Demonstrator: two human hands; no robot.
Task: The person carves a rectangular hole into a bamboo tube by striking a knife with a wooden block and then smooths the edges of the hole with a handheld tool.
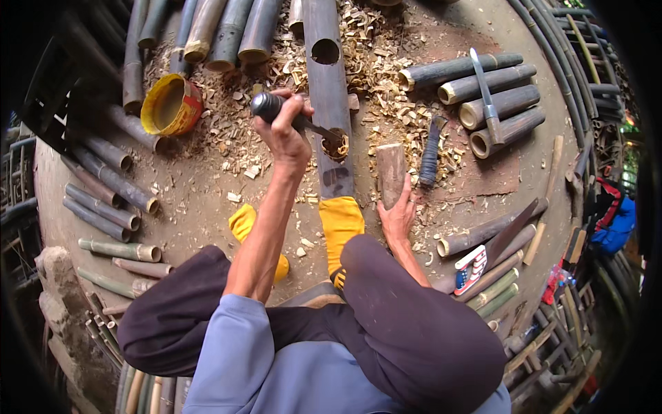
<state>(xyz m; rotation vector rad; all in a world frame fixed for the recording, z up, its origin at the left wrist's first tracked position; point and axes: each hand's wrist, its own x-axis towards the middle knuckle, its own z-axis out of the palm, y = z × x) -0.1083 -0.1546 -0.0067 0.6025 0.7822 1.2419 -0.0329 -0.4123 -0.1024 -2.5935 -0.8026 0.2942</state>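
My left hand [283, 134] is closed round the black handle [267, 105] of a chisel. Its metal blade [321, 130] slants down to the right into a rough-cut hole [335, 145] in a long dark bamboo pole [323, 90], where chips curl at the edge. Farther up the pole is a clean round hole [325, 51]. My right hand [398, 217] grips the near end of a short wooden block [391, 169] just right of the pole. My foot in a yellow sock [341, 224] presses on the pole's near end.
Wood shavings [276, 76] cover the ground round the pole. A yellow bucket [171, 103] stands left. On the right lie a dark-wrapped tool [431, 152], cut bamboo pieces [503, 103] with a knife [485, 93] on top, and a handsaw [476, 265]. More bamboo lies left [114, 183].
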